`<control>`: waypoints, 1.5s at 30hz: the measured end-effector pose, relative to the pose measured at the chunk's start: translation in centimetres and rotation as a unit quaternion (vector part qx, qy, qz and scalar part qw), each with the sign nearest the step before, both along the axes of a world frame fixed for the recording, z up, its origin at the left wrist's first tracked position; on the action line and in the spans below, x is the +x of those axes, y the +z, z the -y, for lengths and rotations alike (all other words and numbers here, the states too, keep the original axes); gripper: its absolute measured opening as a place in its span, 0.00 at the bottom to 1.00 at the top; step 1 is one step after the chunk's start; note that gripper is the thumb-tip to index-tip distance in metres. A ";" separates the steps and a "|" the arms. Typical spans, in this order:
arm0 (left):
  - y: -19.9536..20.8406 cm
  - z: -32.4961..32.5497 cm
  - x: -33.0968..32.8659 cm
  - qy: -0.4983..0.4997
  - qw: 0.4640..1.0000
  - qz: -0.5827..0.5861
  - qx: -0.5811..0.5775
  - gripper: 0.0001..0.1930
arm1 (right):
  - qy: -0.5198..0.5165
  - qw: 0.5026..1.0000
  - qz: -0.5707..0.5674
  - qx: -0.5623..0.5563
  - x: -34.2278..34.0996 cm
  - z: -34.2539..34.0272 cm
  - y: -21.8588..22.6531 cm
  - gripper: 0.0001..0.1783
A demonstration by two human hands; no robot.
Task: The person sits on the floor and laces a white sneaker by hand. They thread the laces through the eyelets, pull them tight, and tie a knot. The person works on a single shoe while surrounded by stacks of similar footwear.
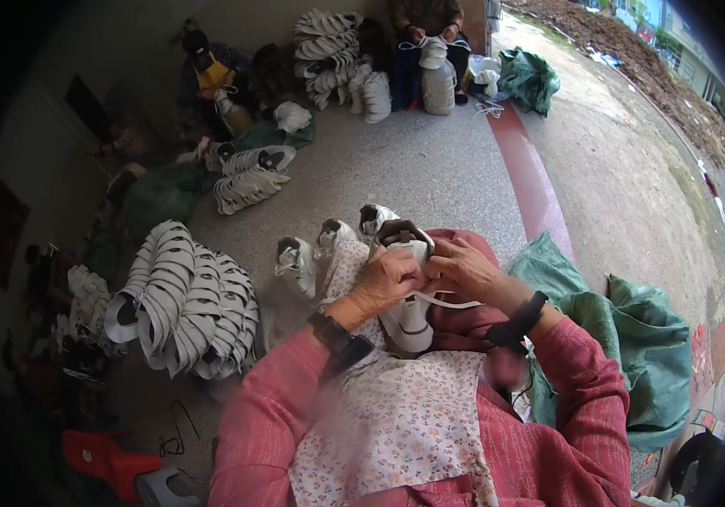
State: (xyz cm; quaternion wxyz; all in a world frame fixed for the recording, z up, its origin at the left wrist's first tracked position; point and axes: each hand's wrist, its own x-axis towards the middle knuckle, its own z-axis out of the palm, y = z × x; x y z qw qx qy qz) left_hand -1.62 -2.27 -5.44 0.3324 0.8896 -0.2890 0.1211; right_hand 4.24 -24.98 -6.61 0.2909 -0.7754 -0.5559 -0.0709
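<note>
A white shoe [408, 325] with a dark lining rests on my lap, its rounded end toward me and its opening away from me. My left hand [392, 277] is closed over its left side, thumb and fingers pinched together at the lacing. Opposite it, my right hand [464, 269] also pinches at the lacing, its fingertips almost meeting the left ones. A white shoelace [451, 301] comes out below my hands, and one length trails right under my right wrist. My fingers partly hide what they pinch. Several more white shoes [296, 260] stand just beyond my left forearm.
Nested stacks of white shoe uppers [189, 296] stand at left, with more stacks [248, 179] farther off. Green sacking [633, 338] lies by my right elbow. A red stool [104, 463] is at lower left. Across the floor, a co-worker [430, 34] handles laces; another person [210, 72] sits farther left.
</note>
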 end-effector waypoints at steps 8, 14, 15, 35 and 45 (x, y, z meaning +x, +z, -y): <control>9.5 -26.1 1.4 0.419 0.879 0.222 0.042 0.05 | -0.012 0.998 0.041 -0.041 0.2 0.2 -0.3 0.15; 8.3 -36.9 -3.8 0.647 0.735 0.195 0.063 0.04 | -0.028 0.999 -0.015 -0.034 -0.1 -0.4 -0.1 0.14; 6.6 -35.3 -3.3 0.595 0.784 0.169 0.048 0.04 | -0.030 0.998 -0.020 -0.050 -0.2 -0.3 0.1 0.14; 0.0 -5.3 0.5 -0.034 0.984 -0.174 0.017 0.53 | -0.195 0.642 -0.722 0.170 -7.2 -1.5 0.3 0.10; 0.2 -5.0 0.0 -0.036 0.976 -0.215 -0.008 0.53 | 0.002 0.282 -0.856 0.434 -8.7 -2.3 -1.9 0.07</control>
